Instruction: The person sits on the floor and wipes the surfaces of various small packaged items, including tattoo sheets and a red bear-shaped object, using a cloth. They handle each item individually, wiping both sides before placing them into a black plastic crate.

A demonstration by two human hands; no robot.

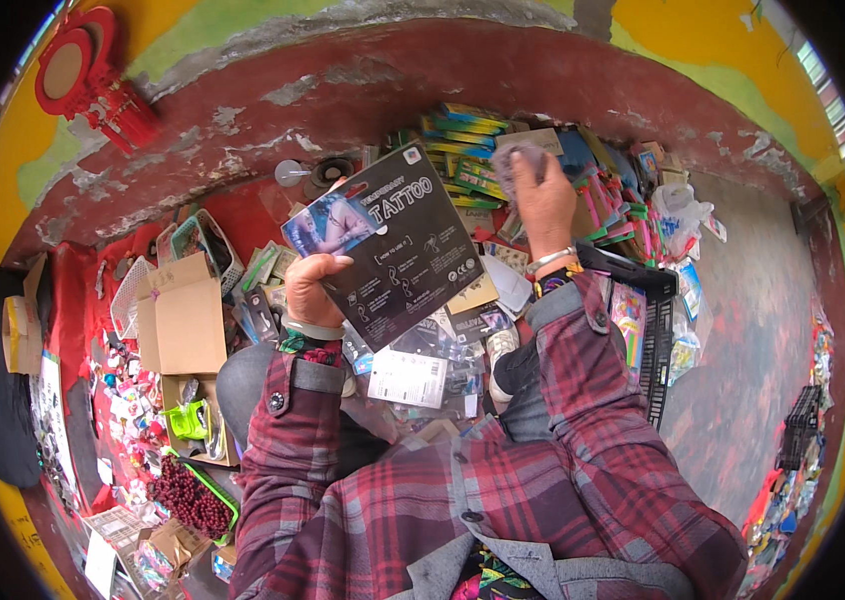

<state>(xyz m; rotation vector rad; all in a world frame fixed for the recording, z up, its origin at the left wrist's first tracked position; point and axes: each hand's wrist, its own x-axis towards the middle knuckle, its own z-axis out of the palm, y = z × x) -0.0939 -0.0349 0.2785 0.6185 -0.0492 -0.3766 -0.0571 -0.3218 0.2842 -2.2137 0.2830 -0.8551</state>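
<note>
Currently, your left hand [315, 290] pinches the flat black hang-hole packet [413, 250] by its left edge, thumb over the printed face, raised in front of you. Your right hand [548, 208] is closed around a crumpled greyish cloth [508, 172], beside the packet. It looks light, fairly stiff and slick; hold it mid-edge, sparing the corners, which might crease.

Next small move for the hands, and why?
Probably bring the crumpled grey cloth across to the black package and wipe its face. The left hand already holds the package with the printed face up, and the right hand has the cloth bunched in its fingers, off to the package's right.
</note>
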